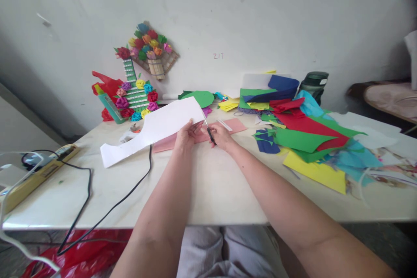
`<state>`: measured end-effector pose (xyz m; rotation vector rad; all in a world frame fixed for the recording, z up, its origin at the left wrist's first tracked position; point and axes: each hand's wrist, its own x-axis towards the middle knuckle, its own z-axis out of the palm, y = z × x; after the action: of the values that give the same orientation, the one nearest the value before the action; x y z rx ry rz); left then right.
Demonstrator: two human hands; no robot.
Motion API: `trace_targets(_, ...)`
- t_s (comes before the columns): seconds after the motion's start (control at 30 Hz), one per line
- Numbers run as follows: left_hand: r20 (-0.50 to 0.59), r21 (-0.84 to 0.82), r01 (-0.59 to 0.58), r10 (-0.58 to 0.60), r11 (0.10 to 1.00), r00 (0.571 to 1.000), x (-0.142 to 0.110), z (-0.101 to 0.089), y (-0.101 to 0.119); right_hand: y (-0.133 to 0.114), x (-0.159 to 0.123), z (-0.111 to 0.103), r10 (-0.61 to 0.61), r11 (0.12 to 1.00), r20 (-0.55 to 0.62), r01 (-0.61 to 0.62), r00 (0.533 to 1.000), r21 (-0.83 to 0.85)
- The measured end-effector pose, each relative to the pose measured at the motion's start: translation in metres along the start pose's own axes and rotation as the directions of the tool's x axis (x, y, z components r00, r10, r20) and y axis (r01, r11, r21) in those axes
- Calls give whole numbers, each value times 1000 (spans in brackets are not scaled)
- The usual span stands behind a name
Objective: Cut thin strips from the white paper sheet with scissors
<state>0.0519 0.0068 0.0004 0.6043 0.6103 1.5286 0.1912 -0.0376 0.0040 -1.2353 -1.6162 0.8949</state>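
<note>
The left hand [186, 134] grasps the white paper [166, 120], and the right hand [222, 137] grasps the scissors [211, 136] at this paper's edge, above the counter [224, 191], away from its front edge.

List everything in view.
Wall: one, white, behind
Table: one, white, centre
Sheet: one, white, above table
Scissors: one, black-handled, at sheet
Paper: many, multicoloured, centre, right
Bottle: one, green, back right
Tube: one, teal, back left
Flowered craft: one, multicoloured, back left
Bouquet: one, multicoloured, on wall
Power strip: one, yellowish, left
Cables: several, black, white, left
Plastic: two, red, back left, below table
Likely chair: one, pinkish, right
Trousers: one, grey, below
Left hand: one, holding sheet
Right hand: one, holding scissors
</note>
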Motion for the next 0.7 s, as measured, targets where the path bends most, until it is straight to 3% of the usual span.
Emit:
trace_targets(0.27,11,-6,-6,6,1000,1000,-2,2,1,-3,-1,-2,-57,998,-13,56,998,-32)
trace_targets(0.7,0,-20,0,0,1000,1000,-1,2,3,-5,0,-1,-33,999,-9,33,999,6)
